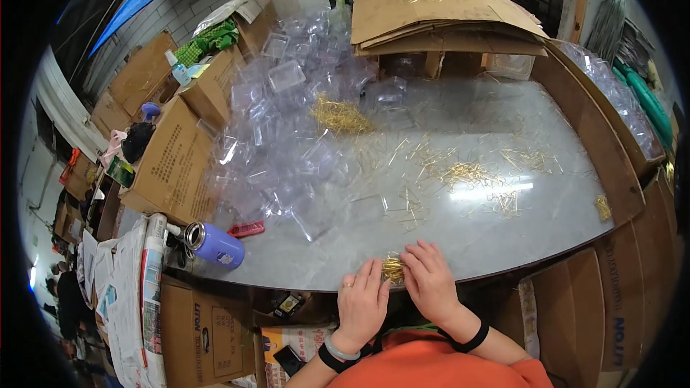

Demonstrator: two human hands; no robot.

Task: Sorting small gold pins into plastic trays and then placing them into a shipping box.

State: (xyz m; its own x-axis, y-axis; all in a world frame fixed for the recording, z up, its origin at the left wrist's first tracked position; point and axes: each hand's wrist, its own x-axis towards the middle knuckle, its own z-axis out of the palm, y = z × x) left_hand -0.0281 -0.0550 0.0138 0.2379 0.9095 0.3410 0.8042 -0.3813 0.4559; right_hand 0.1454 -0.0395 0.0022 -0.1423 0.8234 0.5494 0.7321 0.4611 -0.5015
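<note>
At the near edge of the desk (517, 233), a little right of its middle, we have a small bunch of gold pins (392, 270) between our two hands. Our left hand (361, 307) lies on its left side, fingers straight out and close together, thumb near the pins. Our right hand (433, 284) flanks them on the right, fingers stretched and slightly spread. The fingertips of both border the bunch; we cannot tell how firmly they press, and neither hand is curled round it.

Beyond us, loose pins (467, 172) lie across the middle of the desk, and a denser heap (340, 115) rests against the clear boxes (280, 151) piled over its left half. Near the left corner a blue bottle (219, 246) lies tipped, mouth leftward, with a red object (246, 228) just beyond.

As for writing, we see dark lines of print on the carton (172, 165) along the left edge, bold lettering on the lower carton (208, 330) below that corner, and large inverted letters on the cardboard (618, 302) at the right.
</note>
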